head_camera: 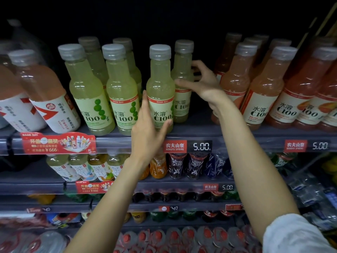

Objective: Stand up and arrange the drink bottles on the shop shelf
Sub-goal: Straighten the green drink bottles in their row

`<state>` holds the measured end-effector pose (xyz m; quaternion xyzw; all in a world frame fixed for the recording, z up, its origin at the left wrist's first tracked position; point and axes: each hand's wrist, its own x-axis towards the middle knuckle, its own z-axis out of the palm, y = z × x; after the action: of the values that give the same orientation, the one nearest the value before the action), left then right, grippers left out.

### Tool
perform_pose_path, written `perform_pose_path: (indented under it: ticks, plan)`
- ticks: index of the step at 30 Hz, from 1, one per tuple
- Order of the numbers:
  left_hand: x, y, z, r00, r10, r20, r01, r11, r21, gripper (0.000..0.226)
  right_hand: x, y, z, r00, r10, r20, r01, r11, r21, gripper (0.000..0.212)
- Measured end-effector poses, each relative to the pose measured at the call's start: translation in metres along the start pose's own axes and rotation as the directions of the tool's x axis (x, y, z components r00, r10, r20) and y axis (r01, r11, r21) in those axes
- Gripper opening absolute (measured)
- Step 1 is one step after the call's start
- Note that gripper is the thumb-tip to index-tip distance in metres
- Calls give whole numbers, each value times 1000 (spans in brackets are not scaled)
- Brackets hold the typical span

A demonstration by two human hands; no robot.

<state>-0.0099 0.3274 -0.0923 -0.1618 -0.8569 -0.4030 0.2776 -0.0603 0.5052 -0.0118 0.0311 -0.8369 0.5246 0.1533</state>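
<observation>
Shelf (237, 133): six green bottles (160, 88)

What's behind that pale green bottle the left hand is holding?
Behind the pale green plastic bottle in the left hand stands another green bottle, gripped by the right hand. Farther back is dark.

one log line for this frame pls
left hand grips front lime bottle | right hand grips lime bottle behind | both upright on top shelf
</observation>
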Motion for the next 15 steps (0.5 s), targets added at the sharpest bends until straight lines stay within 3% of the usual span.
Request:
perform_pose_path:
  ticks: [4, 9, 15]
  plan:
    - [-1, -1, 0, 1000, 5, -7, -5, 1000, 8, 94, 9, -8, 13, 999, 20, -40, -22, 999, -48, 57]
    - [-2, 0, 1, 1000, 15, -13, -14, 1000, 20, 93, 12, -16, 20, 997, 64, 49, -71, 986, 153, 28]
    - [-2, 3, 0, 1000, 0, -11, 0, 1000, 24, 92, 18, -19, 30, 995, 45, 87, -62, 979, 195, 27]
